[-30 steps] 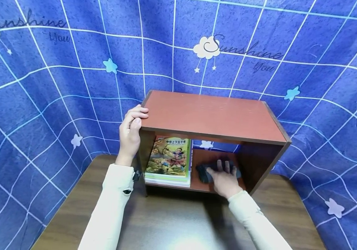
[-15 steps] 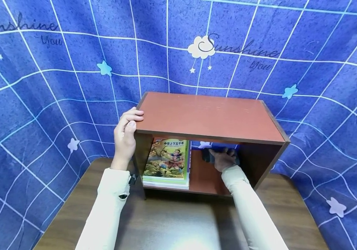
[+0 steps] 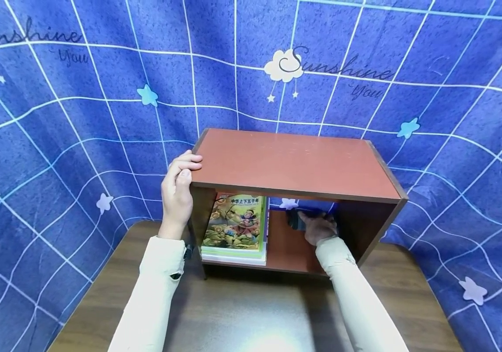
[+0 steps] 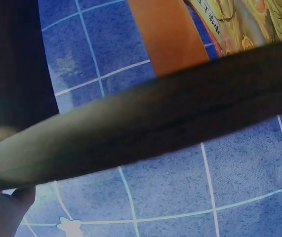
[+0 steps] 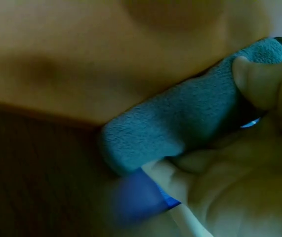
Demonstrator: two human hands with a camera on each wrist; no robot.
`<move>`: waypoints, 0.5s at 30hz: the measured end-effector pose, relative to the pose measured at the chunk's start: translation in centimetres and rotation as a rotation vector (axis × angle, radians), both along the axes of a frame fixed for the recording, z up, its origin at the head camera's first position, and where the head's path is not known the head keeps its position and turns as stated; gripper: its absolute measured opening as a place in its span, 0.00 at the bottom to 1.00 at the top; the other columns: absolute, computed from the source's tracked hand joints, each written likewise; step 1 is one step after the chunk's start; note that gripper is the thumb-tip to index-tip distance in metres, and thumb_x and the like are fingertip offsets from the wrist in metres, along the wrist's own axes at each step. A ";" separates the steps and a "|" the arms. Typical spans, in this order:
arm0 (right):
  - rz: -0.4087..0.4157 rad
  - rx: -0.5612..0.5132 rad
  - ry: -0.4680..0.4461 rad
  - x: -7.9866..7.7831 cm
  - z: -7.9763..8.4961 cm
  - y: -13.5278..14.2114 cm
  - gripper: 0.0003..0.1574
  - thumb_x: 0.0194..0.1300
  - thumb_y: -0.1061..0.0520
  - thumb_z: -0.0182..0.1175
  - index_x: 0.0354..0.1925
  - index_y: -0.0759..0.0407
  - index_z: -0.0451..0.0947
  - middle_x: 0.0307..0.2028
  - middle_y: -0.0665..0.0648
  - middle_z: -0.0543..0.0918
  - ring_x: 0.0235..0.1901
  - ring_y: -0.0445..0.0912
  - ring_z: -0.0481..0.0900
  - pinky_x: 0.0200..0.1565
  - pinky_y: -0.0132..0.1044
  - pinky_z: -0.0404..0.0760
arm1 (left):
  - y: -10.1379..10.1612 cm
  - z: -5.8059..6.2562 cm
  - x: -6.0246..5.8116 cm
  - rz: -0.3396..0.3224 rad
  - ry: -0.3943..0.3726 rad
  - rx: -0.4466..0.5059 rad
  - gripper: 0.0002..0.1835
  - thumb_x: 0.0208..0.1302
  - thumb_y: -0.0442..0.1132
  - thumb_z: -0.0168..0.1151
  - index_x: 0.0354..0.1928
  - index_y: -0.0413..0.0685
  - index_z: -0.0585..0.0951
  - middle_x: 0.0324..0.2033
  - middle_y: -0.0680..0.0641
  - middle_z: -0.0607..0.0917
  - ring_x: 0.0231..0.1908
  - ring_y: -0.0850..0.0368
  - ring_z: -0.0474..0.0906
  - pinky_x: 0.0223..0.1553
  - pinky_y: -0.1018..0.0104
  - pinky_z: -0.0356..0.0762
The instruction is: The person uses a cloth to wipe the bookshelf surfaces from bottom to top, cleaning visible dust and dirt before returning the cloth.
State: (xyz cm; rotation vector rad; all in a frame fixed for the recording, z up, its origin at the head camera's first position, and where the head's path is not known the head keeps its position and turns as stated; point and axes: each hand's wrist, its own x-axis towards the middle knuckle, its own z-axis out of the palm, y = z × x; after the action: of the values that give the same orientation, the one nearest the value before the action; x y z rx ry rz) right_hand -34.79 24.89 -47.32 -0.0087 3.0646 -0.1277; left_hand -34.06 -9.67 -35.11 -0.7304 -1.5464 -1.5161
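Note:
A small open-backed bookshelf (image 3: 294, 164) with a reddish-brown top and dark side panels stands on the table. My left hand (image 3: 177, 198) grips its upper left edge, fingers on the top and thumb at the front. Deep inside the right half, my right hand (image 3: 319, 229) holds a folded grey-green cloth (image 5: 165, 113). In the right wrist view the thumb presses on one face of the cloth, which lies against the reddish shelf board (image 5: 57, 64). The head view shows the cloth partly hidden behind this hand.
A stack of books (image 3: 233, 225) with a colourful top cover fills the left half of the shelf. The wooden table (image 3: 242, 303) extends in front. A blue grid-patterned curtain (image 3: 215, 63) hangs behind and at both sides.
My right hand has moved the cloth from mid-shelf toward the back, then slightly right and forward over the last half second. My left hand stays on the bookshelf's edge.

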 end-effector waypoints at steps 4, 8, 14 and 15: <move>-0.008 -0.005 -0.020 1.4 0.3 -0.2 0.41 0.68 0.61 0.51 0.77 0.41 0.61 0.65 0.88 0.58 0.61 0.83 0.60 0.56 0.71 0.68 | 0.3 0.6 0.8 0.009 -0.017 -0.005 0.19 0.68 0.36 0.44 0.39 0.24 0.79 0.47 0.28 0.81 0.66 0.43 0.69 0.70 0.52 0.58; 0.002 -0.013 -0.041 3.1 0.6 -0.5 0.43 0.66 0.61 0.52 0.77 0.39 0.61 0.66 0.87 0.56 0.63 0.84 0.57 0.55 0.72 0.68 | 0.5 1.4 1.7 0.018 -0.021 0.001 0.19 0.68 0.36 0.43 0.38 0.23 0.79 0.47 0.27 0.81 0.66 0.44 0.69 0.69 0.52 0.58; 0.036 0.014 -0.016 5.6 0.4 -0.5 0.43 0.66 0.61 0.53 0.76 0.38 0.63 0.66 0.85 0.60 0.62 0.84 0.58 0.52 0.73 0.70 | 0.5 1.4 1.5 0.006 -0.021 0.019 0.19 0.68 0.36 0.44 0.38 0.23 0.79 0.46 0.27 0.81 0.66 0.44 0.69 0.69 0.53 0.59; 0.038 0.022 -0.008 6.0 0.4 -0.5 0.42 0.66 0.61 0.53 0.75 0.38 0.64 0.65 0.85 0.61 0.62 0.84 0.59 0.52 0.72 0.70 | 0.6 1.3 1.6 0.002 -0.022 0.020 0.19 0.67 0.36 0.44 0.38 0.23 0.79 0.46 0.27 0.81 0.65 0.44 0.69 0.69 0.53 0.59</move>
State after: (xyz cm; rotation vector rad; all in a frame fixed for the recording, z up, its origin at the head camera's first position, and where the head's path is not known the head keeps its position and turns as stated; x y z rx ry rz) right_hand -28.76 24.40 -46.92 -0.0656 3.0555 -0.0915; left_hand -32.50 -9.06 -33.78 -0.7030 -1.5461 -1.5409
